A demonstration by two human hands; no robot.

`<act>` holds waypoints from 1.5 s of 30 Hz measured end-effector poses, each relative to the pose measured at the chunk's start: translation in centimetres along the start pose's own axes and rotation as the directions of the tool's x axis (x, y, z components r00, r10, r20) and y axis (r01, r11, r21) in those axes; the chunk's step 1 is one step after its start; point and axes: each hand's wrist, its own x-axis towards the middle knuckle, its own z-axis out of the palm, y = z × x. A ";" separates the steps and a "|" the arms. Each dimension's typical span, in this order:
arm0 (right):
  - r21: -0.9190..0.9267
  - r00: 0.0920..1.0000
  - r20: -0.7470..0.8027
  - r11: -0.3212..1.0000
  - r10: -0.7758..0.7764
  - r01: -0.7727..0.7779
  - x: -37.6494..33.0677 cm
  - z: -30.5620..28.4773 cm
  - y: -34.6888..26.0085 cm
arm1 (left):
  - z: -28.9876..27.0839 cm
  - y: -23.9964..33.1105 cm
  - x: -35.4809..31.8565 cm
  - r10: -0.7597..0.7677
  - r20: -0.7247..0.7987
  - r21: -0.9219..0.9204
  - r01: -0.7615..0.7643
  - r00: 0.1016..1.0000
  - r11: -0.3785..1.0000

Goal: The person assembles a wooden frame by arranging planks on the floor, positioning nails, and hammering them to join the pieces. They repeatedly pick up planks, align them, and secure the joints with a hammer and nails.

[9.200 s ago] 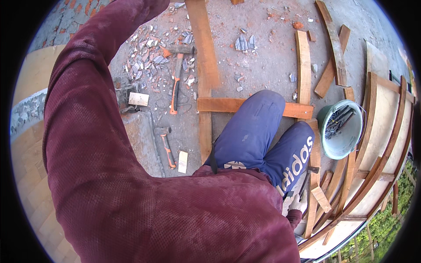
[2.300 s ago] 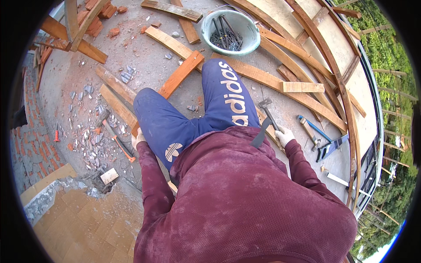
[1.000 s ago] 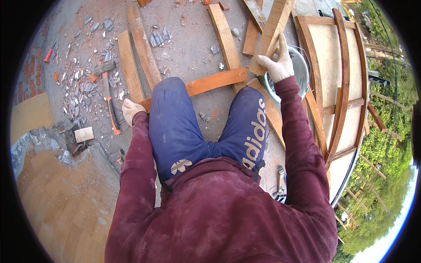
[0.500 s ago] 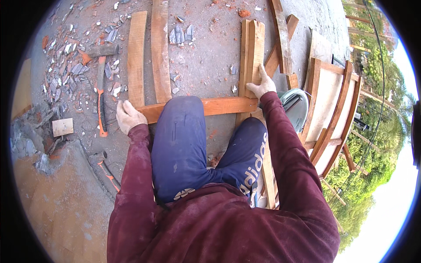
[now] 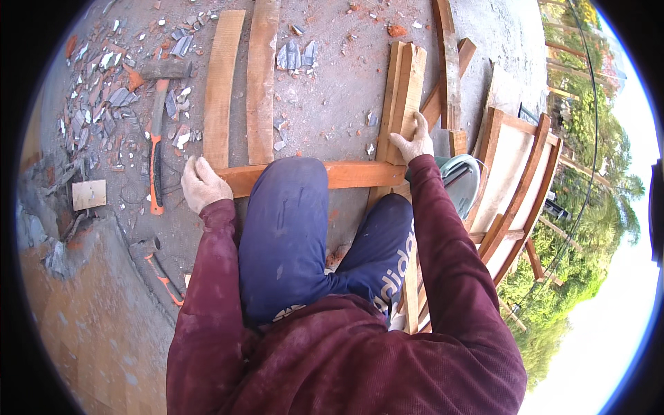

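My right fingers clamping pale board near close end, board lying between thumb and fingertips, stretching away from me. My left fingers touching left end of reddish plank; cannot tell whether gripping.

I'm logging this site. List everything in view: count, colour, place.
Large hammer: one, grey and orange, left
Small hammer: one, grey and orange, lower left
Crosspiece: one, russet, at the knees
Planks: several, brown, ahead, right
Bucket: one, pale green, right
Framed panel: one, pale and brown, right
Rubble: many, grey, white, orange, left
Board: one, pale, left
Foliage: uncounted, green, right
Trousers: one, blue, centre
Top: one, maroon, bottom
Left hand: one, white-gloved, at crosspiece
Right hand: one, white-gloved, on plank
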 end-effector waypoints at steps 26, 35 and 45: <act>-0.258 0.986 0.149 0.960 -0.070 0.107 17.3 -2.5 -4.5 | 0.2 -0.4 0.2 0.038 0.024 0.036 -0.039 0.999 0.999; 0.093 0.778 -0.446 0.842 -0.442 0.531 5.2 -21.2 -3.6 | 2.0 -1.9 0.8 0.151 0.127 0.164 -0.171 0.980 0.972; -0.010 0.736 -0.565 0.889 0.373 -0.459 -35.8 -25.9 17.7 | 2.4 -3.4 3.8 0.033 0.186 0.224 -0.075 0.982 0.972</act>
